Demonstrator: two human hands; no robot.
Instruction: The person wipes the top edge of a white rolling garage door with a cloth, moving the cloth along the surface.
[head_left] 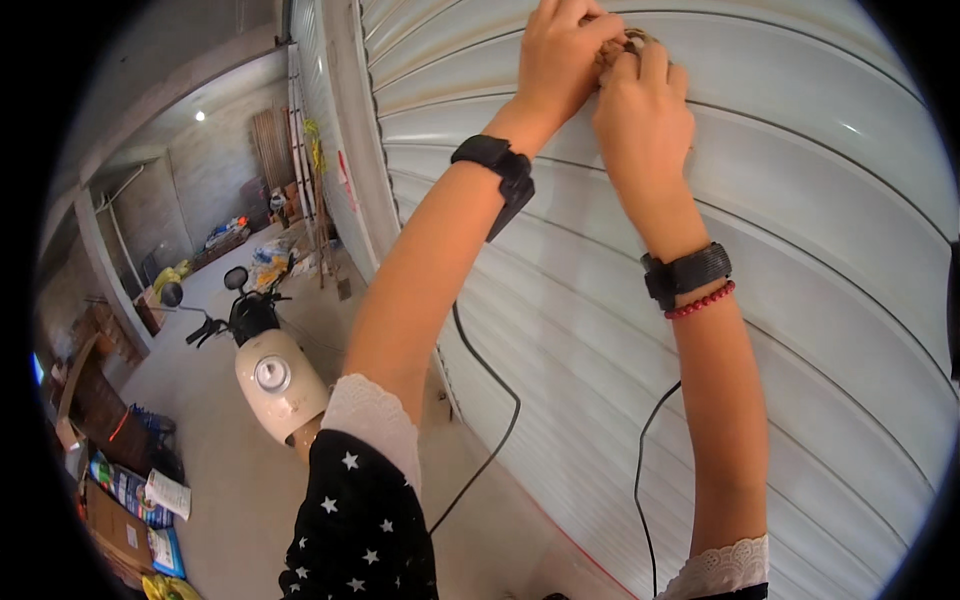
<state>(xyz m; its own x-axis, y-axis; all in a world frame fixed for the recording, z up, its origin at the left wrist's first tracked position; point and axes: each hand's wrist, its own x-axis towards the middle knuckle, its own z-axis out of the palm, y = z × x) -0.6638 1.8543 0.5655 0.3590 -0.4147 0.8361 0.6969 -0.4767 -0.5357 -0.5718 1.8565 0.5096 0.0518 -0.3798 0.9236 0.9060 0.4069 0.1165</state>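
Both my arms reach up to a pale ribbed metal roller shutter (560,400). Near the top of the view, my left hand (563,65) is closed, its fingertips pinched at a small brown-gold round piece (634,40) against the shutter. My right hand (645,120) is closed on the same piece from the right and below, fingers bent. The hands nearly touch each other. Fingers cover most of the piece, so I cannot tell its kind or how it is fixed. Black bands with boxy units sit on both wrists.
Thin black cables (515,405) hang beside my arms. A cream motorbike (280,385) with mirrors stands on the floor to the left. Cardboard boxes (112,525) lie at the lower left. Leaning poles (300,150) and piled goods are farther back, beyond the shutter's side frame (345,130).
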